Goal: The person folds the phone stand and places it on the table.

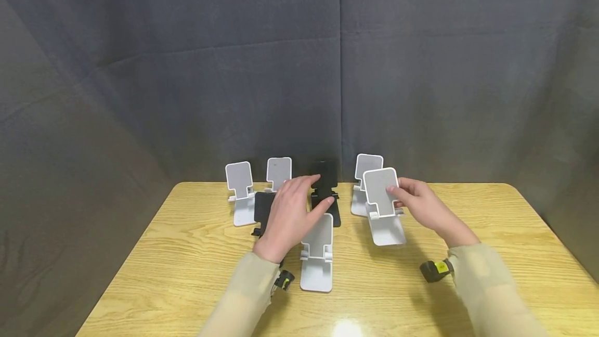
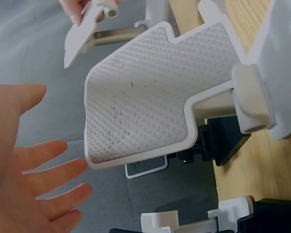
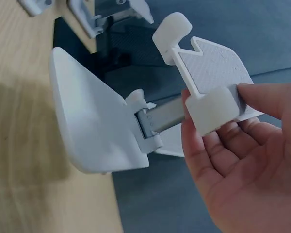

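My right hand (image 1: 423, 207) pinches a white phone stand (image 1: 381, 191) by the side edge of its grey-padded upper plate. In the right wrist view, the base (image 3: 97, 121) of this stand is tilted, with the thumb on the pad side and the fingers behind. My left hand (image 1: 291, 212) hovers between stands with its thumb and fingers apart and nothing in its grasp. Just below its thumb stands another white phone stand (image 1: 317, 274) at the front. The left wrist view shows the left fingers apart from this stand's textured pad (image 2: 140, 92).
Behind the left hand are a black phone stand (image 1: 326, 173) and, to its left, another black one (image 1: 263, 206), partly covered. Two white stands (image 1: 239, 178) are at the back left. One more white stand (image 1: 368, 164) is behind the held one. A dark curtain (image 1: 299, 92) hangs behind the wooden table (image 1: 187, 274).
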A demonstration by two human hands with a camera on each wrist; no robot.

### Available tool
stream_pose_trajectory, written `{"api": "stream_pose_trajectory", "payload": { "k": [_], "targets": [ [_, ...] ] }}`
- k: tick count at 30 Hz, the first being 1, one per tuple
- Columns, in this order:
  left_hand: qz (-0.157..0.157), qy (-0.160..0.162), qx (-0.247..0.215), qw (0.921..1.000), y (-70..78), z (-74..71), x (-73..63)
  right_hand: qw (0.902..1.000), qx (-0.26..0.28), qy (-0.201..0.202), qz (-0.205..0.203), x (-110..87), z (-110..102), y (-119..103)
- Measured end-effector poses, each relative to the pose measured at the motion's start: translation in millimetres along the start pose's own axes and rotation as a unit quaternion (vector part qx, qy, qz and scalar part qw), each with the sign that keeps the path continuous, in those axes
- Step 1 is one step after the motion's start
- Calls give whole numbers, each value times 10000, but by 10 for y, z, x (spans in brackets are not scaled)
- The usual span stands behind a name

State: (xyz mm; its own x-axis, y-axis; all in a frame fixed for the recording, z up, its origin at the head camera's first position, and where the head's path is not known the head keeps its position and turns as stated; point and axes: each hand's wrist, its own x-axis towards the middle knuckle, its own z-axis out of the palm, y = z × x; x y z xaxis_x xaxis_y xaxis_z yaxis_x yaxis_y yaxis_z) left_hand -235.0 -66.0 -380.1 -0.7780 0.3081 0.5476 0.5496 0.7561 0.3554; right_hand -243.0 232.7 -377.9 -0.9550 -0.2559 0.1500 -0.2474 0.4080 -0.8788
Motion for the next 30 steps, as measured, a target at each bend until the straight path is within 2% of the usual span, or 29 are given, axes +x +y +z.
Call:
{"api": "stream_pose_trajectory", "payload": {
  "k": [5, 10, 17, 21, 26, 30],
  "targets": [
    [72, 80, 24, 9999, 23, 12, 26, 9994, -122, 286, -128, 33, -35, -143],
    [-26, -11, -8, 10000, 60, 23, 35, 9987, -109, 462, -199, 50, -32, -287],
    [25, -63, -135, 9999, 116, 48, 40, 9955, 71, 844, -435, 62, -5, -517],
    [24, -107, -183, 9998, 156, 76, 32, 9939, 156, 924, -577, 61, 29, -648],
    [-209, -346, -593, 9974, 232, 91, 28, 9930, 323, 891, -700, 58, 77, -793],
    [-493, -552, -1178, 9903, 300, 96, 29, 9918, 528, 852, -798, 51, 109, -888]
  ]
}}
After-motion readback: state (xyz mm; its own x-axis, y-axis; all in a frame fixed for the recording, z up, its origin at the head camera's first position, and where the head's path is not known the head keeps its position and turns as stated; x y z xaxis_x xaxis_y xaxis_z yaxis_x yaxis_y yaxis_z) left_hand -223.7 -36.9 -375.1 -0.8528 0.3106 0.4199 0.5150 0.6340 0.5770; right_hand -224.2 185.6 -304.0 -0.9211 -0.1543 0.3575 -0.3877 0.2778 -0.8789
